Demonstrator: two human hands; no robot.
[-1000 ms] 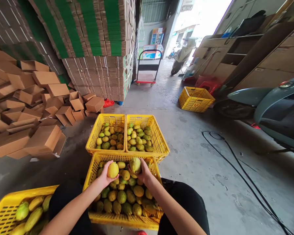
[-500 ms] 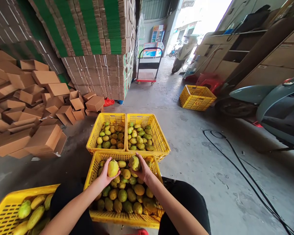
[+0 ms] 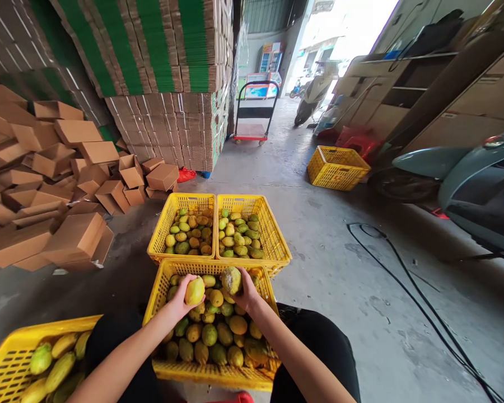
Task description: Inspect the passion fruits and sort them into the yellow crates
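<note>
Above the near, central yellow plastic crate (image 3: 212, 379), the left hand (image 3: 181, 295) grasps an oval yellow fruit (image 3: 194, 291), the right hand (image 3: 248, 292) a rounded, mottled green fruit (image 3: 231, 280); both probably bruisable, best cupped mid-body.

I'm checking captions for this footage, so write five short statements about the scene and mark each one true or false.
1. The left hand holds a yellow papaya-like fruit. True.
2. The right hand holds a cardboard box. False: it holds a greenish, dark-marked fruit.
3. The far-left crate and the far-right crate stand side by side beyond the near crate. True.
4. The platform trolley has a bright green handle. False: its handle is black.
5. A black cable lies on the floor to the right of the near crate. True.
</note>
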